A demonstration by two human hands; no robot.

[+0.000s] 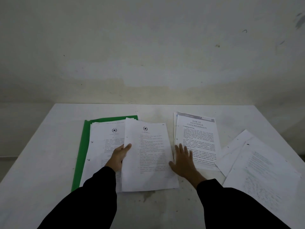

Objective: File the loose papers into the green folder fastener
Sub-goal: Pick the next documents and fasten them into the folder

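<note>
- Pinching the left edge of a printed sheet (148, 154): left hand (119, 157), thumb on top, the other fingers underneath and out of sight.
- Spread flat and straight, holding nothing: fingers (181, 150) of the right hand (184, 162), tips over the lower left corner of the "BAB II" stack (198, 138), thumb at the held sheet's right edge.
- Held sheet overlapping the right side of the filed pages (100, 146) on the open green folder (82, 146).
- Folder left of centre on the worktop (49, 138), showing only as a green band along its left and top edges.
- Fastener not made out; two punch holes along the top page's left margin.
- Bare worktop left of the folder and behind all papers up to the wall; only a narrow strip between held sheet and "BAB II" stack.
- Far right: fanned loose sheets (264, 162), just beside the stack, text too blurred to read.
- Folder's near end hidden under the left sleeve (92, 195).
</note>
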